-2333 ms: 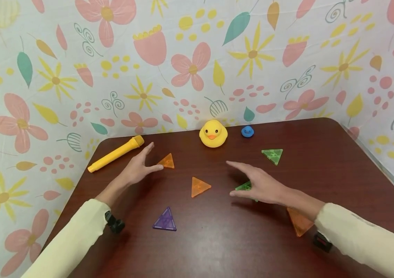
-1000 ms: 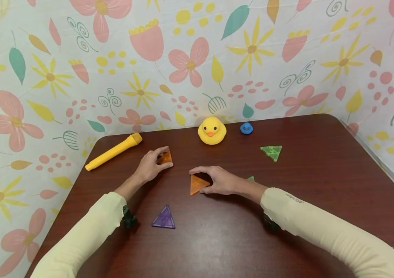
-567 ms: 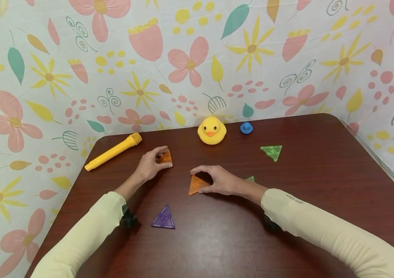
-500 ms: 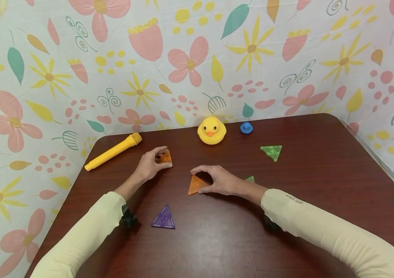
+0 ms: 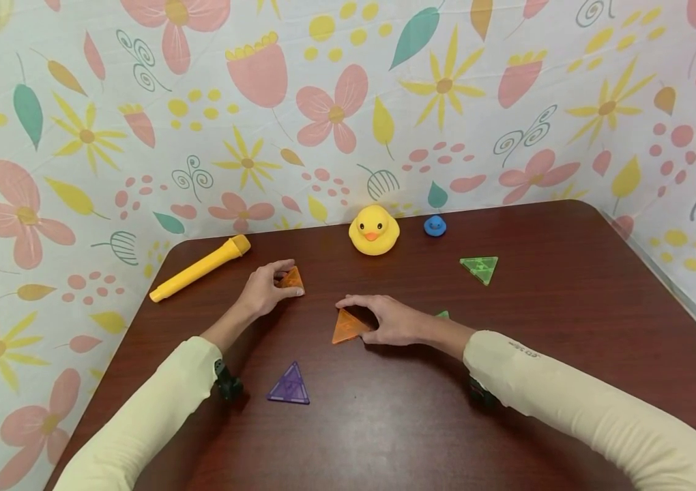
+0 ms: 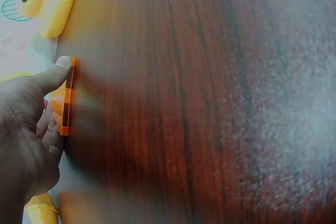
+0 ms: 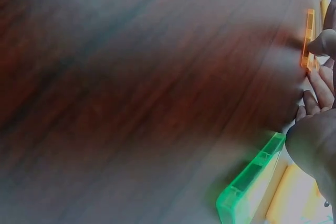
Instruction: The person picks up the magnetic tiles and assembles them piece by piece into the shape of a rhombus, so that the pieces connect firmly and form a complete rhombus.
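Note:
Near the table's back left, my left hand [image 5: 262,290] pinches an orange triangular magnetic tile [image 5: 292,279] by its edges, between thumb and fingers. In the left wrist view that orange tile [image 6: 68,98] appears edge-on beside the thumb. My right hand [image 5: 397,320] curls around a second orange triangular magnetic tile [image 5: 348,327] at mid-table, index finger at its top corner and thumb at its right corner. The right wrist view shows this tile [image 7: 308,40] edge-on against the thumb. A green triangular tile [image 5: 443,314] is mostly hidden behind the right wrist.
A purple triangular tile [image 5: 289,385] lies nearer the front, and a green one [image 5: 480,269] at back right. Along the table's back are a yellow toy microphone [image 5: 200,268], a yellow duck [image 5: 374,232] and a small blue duck [image 5: 435,226]. Behind hangs a floral cloth [image 5: 446,136].
Both hands came down from above the table onto the two orange tiles. The right hand's tile turned slightly and shifted a little left. Just now the right thumb drew back slightly to the tile's corner.

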Demonstrator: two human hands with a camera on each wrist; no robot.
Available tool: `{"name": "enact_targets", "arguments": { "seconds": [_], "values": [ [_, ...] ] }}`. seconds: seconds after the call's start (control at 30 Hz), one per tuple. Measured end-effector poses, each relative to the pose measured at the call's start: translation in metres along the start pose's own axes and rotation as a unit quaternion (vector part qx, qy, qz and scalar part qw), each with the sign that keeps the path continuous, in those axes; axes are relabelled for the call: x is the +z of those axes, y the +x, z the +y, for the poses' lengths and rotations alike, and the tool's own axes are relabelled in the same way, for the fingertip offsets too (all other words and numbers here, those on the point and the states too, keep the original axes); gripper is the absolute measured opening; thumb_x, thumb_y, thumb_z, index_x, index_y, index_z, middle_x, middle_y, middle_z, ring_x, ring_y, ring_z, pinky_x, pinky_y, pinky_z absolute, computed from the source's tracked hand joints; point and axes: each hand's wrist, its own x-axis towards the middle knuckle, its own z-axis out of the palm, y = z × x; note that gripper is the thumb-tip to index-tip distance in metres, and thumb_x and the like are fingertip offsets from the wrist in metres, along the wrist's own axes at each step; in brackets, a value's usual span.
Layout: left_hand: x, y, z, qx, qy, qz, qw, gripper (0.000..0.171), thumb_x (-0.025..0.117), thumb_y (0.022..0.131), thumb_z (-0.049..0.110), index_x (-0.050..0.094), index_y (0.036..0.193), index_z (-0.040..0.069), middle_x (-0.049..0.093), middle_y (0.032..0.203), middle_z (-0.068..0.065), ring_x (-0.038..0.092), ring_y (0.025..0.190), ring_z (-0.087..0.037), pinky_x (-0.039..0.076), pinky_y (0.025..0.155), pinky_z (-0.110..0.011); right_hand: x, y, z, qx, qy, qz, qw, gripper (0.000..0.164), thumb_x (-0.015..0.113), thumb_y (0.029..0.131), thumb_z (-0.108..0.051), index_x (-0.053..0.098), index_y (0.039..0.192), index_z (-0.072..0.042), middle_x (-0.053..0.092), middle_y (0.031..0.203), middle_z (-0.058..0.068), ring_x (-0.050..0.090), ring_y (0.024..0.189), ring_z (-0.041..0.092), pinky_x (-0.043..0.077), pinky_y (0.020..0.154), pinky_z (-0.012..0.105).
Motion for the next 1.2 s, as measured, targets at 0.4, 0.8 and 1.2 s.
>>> {"name": "enact_targets", "arguments": {
  "seconds": [0.4,0.8,1.2],
  "values": [
    [-0.003,-0.002,0.003,-0.003,-0.011,-0.002,0.9999,0.066,0.082,0.096,0.013,0.054,0.154,0.002,0.059,0.147,-0.021,0.058,0.129,-0.04,0.047,0.111,-0.052,-0.008,-0.005,-0.022,0.0,-0.014,0.016,1.0,0.062,0.082,0.094,-0.009,0.057,0.151,-0.01,0.057,0.153,0.01,0.052,0.142,0.03,0.043,0.116,0.05],
    [-0.005,-0.005,-0.004,0.012,-0.04,0.017,0.999,0.057,0.08,0.096,0.007,0.059,0.149,0.007,0.064,0.136,-0.018,0.061,0.125,-0.036,0.048,0.11,-0.051,-0.008,-0.006,-0.022,0.005,-0.024,0.01,1.0,0.067,0.085,0.094,-0.017,0.055,0.153,-0.009,0.056,0.154,0.008,0.051,0.143,0.028,0.042,0.117,0.049],
    [-0.008,-0.008,-0.005,0.017,-0.047,0.034,0.9982,0.049,0.08,0.095,0.003,0.066,0.142,0.007,0.068,0.124,-0.018,0.066,0.115,-0.033,0.053,0.106,-0.048,-0.011,-0.007,-0.022,0.013,-0.015,-0.002,1.0,0.068,0.081,0.092,-0.007,0.053,0.154,-0.01,0.055,0.156,0.008,0.05,0.145,0.026,0.042,0.117,0.047]
  ]
}}
